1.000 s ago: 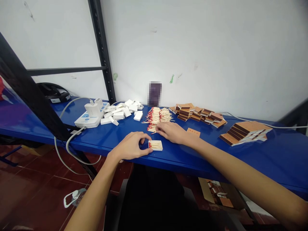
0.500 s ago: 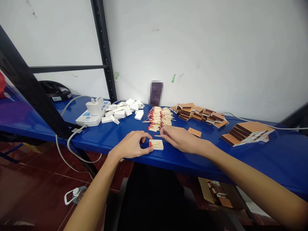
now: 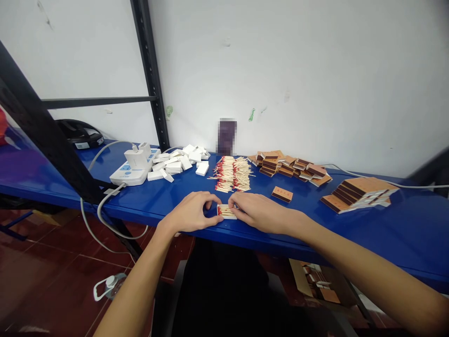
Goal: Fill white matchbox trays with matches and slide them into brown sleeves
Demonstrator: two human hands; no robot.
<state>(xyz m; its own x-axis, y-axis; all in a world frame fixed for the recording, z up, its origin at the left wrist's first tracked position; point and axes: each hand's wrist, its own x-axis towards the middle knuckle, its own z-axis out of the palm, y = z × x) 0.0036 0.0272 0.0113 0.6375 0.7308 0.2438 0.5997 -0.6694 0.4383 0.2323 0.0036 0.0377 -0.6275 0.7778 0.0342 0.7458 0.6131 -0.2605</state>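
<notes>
At the shelf's front edge lies a small white matchbox tray [image 3: 229,217] with several red-headed matches [image 3: 224,212] in it. My left hand [image 3: 192,213] holds the tray by its left end between thumb and fingers. My right hand [image 3: 257,213] is over the tray's right end, thumb and fingertips pinched together on a match at the matches inside; the fingers hide most of that match. Just behind the hands is a large pile of loose matches [image 3: 231,174]. A single closed matchbox [image 3: 282,194] lies to the right of it.
White trays [image 3: 180,161] are heaped at the back left, beside a power strip [image 3: 129,174] with cables. Brown matchboxes [image 3: 291,164] lie piled at the back right, with a neater stack [image 3: 361,192] further right. A black upright post [image 3: 52,126] stands at left.
My right hand has moved left and slightly down from beside the match pile to the tray, bringing a match with it. My left hand stays on the tray.
</notes>
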